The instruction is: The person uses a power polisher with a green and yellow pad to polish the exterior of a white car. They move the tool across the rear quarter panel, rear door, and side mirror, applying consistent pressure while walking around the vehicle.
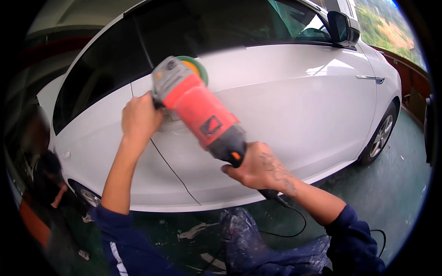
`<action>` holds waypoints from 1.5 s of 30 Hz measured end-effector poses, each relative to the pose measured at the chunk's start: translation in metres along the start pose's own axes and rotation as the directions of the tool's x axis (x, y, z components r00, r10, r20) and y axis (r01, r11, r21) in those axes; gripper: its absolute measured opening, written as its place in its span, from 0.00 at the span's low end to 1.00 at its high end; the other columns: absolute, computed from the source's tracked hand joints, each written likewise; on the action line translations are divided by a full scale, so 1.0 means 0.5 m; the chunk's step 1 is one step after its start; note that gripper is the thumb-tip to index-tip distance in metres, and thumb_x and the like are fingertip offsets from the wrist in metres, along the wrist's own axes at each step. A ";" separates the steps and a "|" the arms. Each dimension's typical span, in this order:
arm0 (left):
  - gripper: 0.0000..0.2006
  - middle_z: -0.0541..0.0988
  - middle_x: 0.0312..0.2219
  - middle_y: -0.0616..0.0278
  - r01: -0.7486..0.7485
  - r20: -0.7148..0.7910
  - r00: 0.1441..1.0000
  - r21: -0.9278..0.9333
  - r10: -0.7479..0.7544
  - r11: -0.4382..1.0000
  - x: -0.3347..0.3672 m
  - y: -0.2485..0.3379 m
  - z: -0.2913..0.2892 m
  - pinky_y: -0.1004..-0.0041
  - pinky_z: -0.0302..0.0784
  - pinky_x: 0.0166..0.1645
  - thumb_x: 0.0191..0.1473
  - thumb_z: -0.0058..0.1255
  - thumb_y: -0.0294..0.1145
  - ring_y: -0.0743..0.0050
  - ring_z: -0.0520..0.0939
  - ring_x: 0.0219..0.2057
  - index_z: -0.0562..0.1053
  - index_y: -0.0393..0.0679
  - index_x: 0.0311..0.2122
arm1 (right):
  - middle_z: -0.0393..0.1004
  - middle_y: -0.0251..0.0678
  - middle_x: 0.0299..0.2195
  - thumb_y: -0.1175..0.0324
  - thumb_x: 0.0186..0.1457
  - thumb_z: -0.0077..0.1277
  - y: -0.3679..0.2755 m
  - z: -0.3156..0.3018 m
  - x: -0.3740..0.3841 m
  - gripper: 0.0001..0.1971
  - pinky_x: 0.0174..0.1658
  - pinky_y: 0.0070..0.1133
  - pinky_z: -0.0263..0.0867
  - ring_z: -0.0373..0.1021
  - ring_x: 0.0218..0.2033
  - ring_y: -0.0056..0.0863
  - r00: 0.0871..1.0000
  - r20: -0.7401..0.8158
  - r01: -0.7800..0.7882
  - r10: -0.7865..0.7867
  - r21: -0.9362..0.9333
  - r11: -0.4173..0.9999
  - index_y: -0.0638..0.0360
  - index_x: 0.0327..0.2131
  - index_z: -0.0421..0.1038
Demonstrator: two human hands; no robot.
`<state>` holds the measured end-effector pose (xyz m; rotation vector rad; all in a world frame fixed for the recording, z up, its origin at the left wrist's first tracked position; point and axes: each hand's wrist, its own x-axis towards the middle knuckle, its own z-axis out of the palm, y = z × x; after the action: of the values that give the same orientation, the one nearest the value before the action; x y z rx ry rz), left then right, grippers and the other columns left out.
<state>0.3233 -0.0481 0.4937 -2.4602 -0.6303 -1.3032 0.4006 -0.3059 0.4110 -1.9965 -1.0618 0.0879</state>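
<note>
A red and grey power polisher [200, 108] slants across the middle of the view, held in both hands. My left hand [142, 115] is closed round its black side handle near the grey head. My right hand [260, 168] wraps the black rear grip, where the cord comes out. Beyond the head shows part of a green and yellow round pad [197, 69], against or very close to the door of a white car [294, 106]; the tool hides the exact contact. The door handle beside my left hand is mostly covered.
A black cord [294, 230] loops down from the tool past my knees. The side mirror [343, 30] juts out at the upper right. At the left, a person in dark clothes [48, 175] is near the rear wheel [87, 195]. Pale scraps [198, 230] lie on the green floor [391, 188].
</note>
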 end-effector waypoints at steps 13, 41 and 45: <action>0.11 0.78 0.21 0.42 -0.007 0.260 0.965 -0.101 0.033 0.995 -0.002 0.064 -0.045 0.50 0.75 0.35 0.39 0.58 0.26 0.37 0.79 0.27 0.74 0.37 0.32 | 0.76 0.55 0.26 0.62 0.45 0.58 0.056 -0.074 0.000 0.16 0.37 0.33 0.71 0.75 0.32 0.53 0.967 0.219 -0.173 0.132 0.178 0.969 0.69 0.30 0.74; 0.08 0.75 0.19 0.42 0.581 0.700 0.685 -0.356 -0.204 0.731 0.140 0.018 -0.054 0.63 0.72 0.26 0.39 0.63 0.27 0.38 0.78 0.26 0.77 0.36 0.25 | 0.73 0.48 0.25 0.70 0.32 0.60 -0.064 -0.205 0.175 0.17 0.35 0.38 0.69 0.71 0.30 0.53 0.892 0.260 -0.381 0.369 -0.005 0.925 0.62 0.29 0.67; 0.08 0.75 0.18 0.44 0.586 0.765 0.634 -0.377 -0.116 0.717 0.158 0.075 -0.046 0.60 0.73 0.26 0.36 0.63 0.27 0.38 0.78 0.25 0.75 0.36 0.20 | 0.74 0.47 0.25 0.70 0.31 0.60 -0.048 -0.256 0.126 0.17 0.35 0.36 0.70 0.72 0.29 0.51 0.867 0.219 -0.461 0.447 0.010 0.888 0.62 0.29 0.68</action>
<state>0.3650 -0.0714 0.5706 -3.5772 -1.0973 -0.6496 0.4786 -0.3380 0.5286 -2.1782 -0.6795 0.5910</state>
